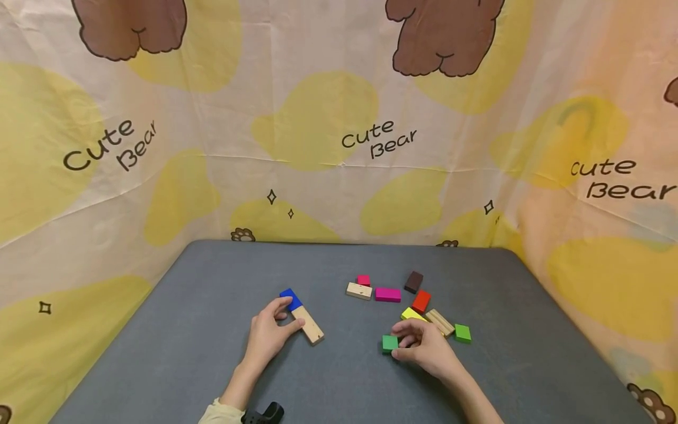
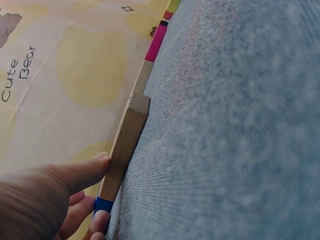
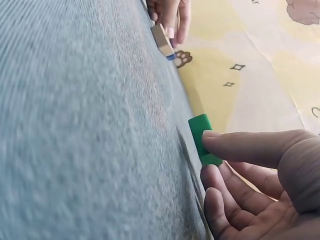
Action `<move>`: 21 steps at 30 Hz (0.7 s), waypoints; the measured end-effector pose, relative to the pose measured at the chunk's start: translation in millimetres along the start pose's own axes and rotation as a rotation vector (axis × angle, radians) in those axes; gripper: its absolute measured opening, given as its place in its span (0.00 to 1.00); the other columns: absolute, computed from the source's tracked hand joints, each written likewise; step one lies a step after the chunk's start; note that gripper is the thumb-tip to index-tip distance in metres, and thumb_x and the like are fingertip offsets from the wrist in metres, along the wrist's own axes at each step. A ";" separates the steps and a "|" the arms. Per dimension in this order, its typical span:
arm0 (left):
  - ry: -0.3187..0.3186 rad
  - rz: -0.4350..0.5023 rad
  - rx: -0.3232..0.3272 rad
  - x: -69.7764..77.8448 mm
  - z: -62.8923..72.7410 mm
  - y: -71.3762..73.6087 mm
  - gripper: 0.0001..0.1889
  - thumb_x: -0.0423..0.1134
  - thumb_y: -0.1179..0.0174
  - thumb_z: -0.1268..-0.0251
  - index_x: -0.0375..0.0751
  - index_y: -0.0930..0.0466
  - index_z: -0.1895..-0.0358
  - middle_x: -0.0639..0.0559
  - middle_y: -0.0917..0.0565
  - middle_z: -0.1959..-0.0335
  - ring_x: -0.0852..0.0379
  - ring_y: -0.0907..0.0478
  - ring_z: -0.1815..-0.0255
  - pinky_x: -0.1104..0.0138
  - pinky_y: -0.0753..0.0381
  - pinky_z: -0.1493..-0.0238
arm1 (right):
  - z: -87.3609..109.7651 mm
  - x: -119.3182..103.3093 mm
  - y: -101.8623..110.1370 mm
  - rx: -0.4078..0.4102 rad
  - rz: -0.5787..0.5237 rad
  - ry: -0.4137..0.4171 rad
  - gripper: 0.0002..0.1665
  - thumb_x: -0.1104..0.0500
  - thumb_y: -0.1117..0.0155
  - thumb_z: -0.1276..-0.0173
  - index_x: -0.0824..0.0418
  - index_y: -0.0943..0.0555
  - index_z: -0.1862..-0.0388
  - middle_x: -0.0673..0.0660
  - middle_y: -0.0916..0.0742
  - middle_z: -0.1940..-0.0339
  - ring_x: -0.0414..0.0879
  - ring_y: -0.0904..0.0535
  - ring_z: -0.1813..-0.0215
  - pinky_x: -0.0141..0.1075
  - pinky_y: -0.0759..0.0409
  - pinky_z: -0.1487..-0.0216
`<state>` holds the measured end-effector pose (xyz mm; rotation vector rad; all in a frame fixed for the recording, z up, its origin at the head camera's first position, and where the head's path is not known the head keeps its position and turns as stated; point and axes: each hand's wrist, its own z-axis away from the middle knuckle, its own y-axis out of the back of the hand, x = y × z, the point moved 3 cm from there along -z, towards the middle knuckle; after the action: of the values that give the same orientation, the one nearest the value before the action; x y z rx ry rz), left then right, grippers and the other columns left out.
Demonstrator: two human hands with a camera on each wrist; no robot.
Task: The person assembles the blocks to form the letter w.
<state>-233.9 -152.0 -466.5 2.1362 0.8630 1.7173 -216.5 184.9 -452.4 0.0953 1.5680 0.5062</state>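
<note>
On the left side of the table, a plain wooden block [image 1: 309, 325] lies end to end with a blue block [image 1: 291, 298]. My left hand [image 1: 269, 333] rests against this pair from the left, its thumb touching the wooden block [image 2: 122, 150] and its fingers at the blue block [image 2: 103, 205]. At right of centre, my right hand [image 1: 428, 348] pinches a small green block [image 1: 389, 344] by its right side. In the right wrist view the thumb presses the green block's [image 3: 199, 135] face; the fingertips are at its lower end.
Behind my right hand lie a yellow block [image 1: 412, 314], a striped wooden block [image 1: 439, 322], a red block [image 1: 421, 301] and a light green block [image 1: 463, 333]. Farther back are magenta [image 1: 388, 295], speckled wooden [image 1: 359, 291], pink [image 1: 363, 280] and dark brown [image 1: 414, 281] blocks.
</note>
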 end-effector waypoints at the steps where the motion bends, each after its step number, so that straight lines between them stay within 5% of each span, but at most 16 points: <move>1: -0.001 0.000 -0.001 0.1 -0.1 0.2 0.30 0.40 0.24 0.48 0.38 0.21 0.40 0.42 0.19 0.44 0.46 0.19 0.51 0.49 0.22 0.50 | 0.1 -1.6 -1.0 0.003 -0.012 -0.002 0.24 0.69 0.22 0.50 0.68 0.19 0.53 0.57 0.15 0.58 0.51 0.21 0.64 0.37 0.21 0.66; 21: 0.003 0.003 -0.006 0.6 -1.2 1.4 0.30 0.41 0.24 0.48 0.39 0.21 0.40 0.41 0.19 0.43 0.46 0.19 0.50 0.49 0.23 0.50 | -12.3 -11.3 -29.0 -0.051 -0.077 0.010 0.25 0.68 0.22 0.48 0.71 0.20 0.51 0.58 0.13 0.57 0.50 0.20 0.64 0.37 0.20 0.64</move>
<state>-234.5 -152.9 -464.9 2.1329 0.8540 1.7225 -220.4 151.8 -453.0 -0.0066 1.5613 0.4857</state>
